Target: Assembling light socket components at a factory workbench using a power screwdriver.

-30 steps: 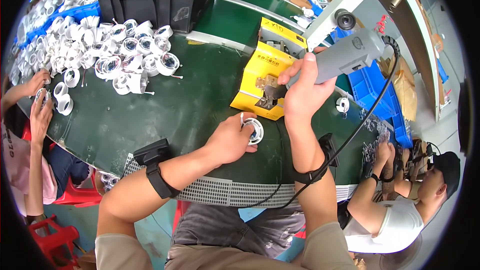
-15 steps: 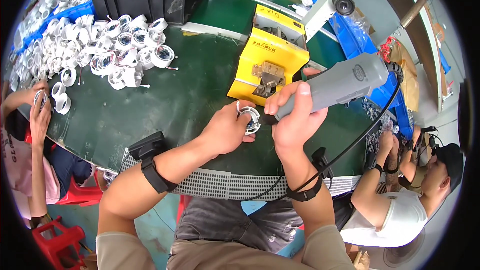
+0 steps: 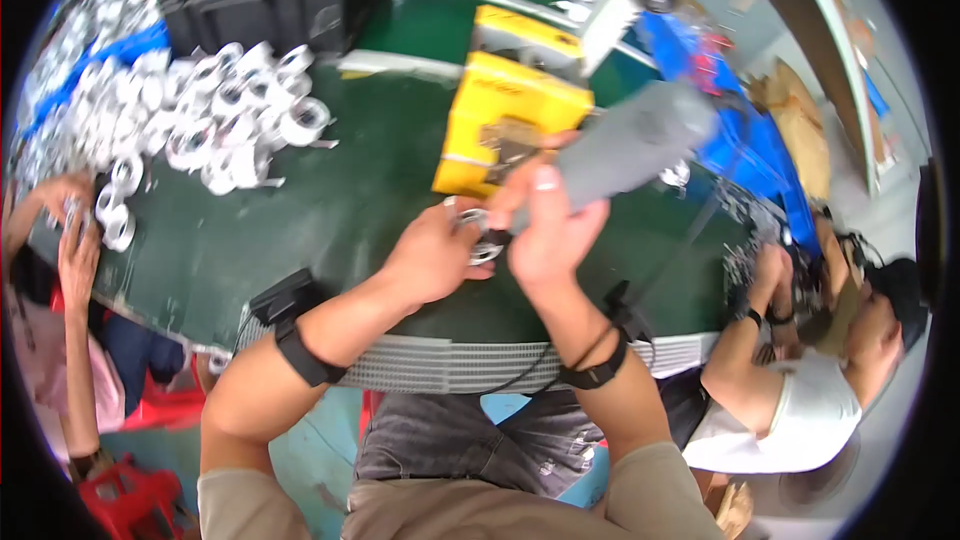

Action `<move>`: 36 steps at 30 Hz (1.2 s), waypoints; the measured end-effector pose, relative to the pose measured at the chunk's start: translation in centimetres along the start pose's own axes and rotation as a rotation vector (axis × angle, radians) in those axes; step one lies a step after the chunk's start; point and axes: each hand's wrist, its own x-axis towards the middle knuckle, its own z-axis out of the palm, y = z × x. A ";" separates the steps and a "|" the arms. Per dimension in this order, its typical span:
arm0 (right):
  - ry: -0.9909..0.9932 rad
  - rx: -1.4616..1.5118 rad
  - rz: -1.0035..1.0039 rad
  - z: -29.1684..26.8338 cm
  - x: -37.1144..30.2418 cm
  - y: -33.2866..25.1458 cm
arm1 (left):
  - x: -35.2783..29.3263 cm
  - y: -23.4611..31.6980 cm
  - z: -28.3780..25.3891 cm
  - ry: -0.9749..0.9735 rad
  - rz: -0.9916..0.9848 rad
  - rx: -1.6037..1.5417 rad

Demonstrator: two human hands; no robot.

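A small round white housing point(image 3: 486, 250) is gripped in my left hand point(image 3: 425, 252), its open face turned up and to the right. My right hand point(image 3: 550, 245) is wrapped round a thick grey electric screwdriver point(image 3: 640, 145), tilted with its back end up to the right. The dark tip of the tool meets the housing's right side; blur hides whether it sits on a screw. Just beyond both hands stands a yellow machine point(image 3: 512, 100) with a metal fixture on its front.
A heap of white ring housings point(image 3: 230, 110) covers the table's left, before a black crate point(image 3: 265, 5). Blue bins point(image 3: 745, 145) stand at the right. One person's hands point(image 3: 75, 230) work at the left; another person point(image 3: 790, 400) sits at the right. The tool's cable trails near my right forearm.
The screwdriver and my right hand have moved left, bringing the tool's tip onto the housing. My left hand still holds the housing. The whole view has shifted slightly and blurred.
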 end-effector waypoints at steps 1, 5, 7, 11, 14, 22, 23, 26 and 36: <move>-0.001 0.044 0.042 0.3 -0.2 0.7 | 0.1 -0.2 -0.7 -0.033 0.003 -0.004; -0.115 0.142 0.100 -0.9 -0.3 0.1 | -1.2 2.9 -3.2 -0.112 -0.002 0.372; -0.220 0.146 -0.033 -3.4 0.8 0.0 | -1.9 4.0 -7.2 0.268 0.372 0.985; 0.300 -0.880 -0.186 -12.0 5.1 1.4 | -3.2 6.3 -12.0 1.081 0.632 1.266; 0.394 -1.534 -0.135 -20.2 7.2 3.7 | -3.1 7.0 -10.2 1.137 0.624 1.143; 0.207 -1.610 0.014 -25.1 6.6 6.3 | -2.6 5.8 -6.4 0.262 0.238 0.962; 0.225 -1.637 -0.036 -24.4 6.8 6.1 | -3.2 6.5 -5.9 0.206 0.180 0.950; 0.297 -1.914 -0.356 -23.3 6.9 4.0 | -3.3 6.5 -5.1 0.113 0.129 0.955; 0.114 -1.551 -0.136 -25.1 7.6 6.1 | -3.3 5.1 -3.2 -0.149 0.121 1.036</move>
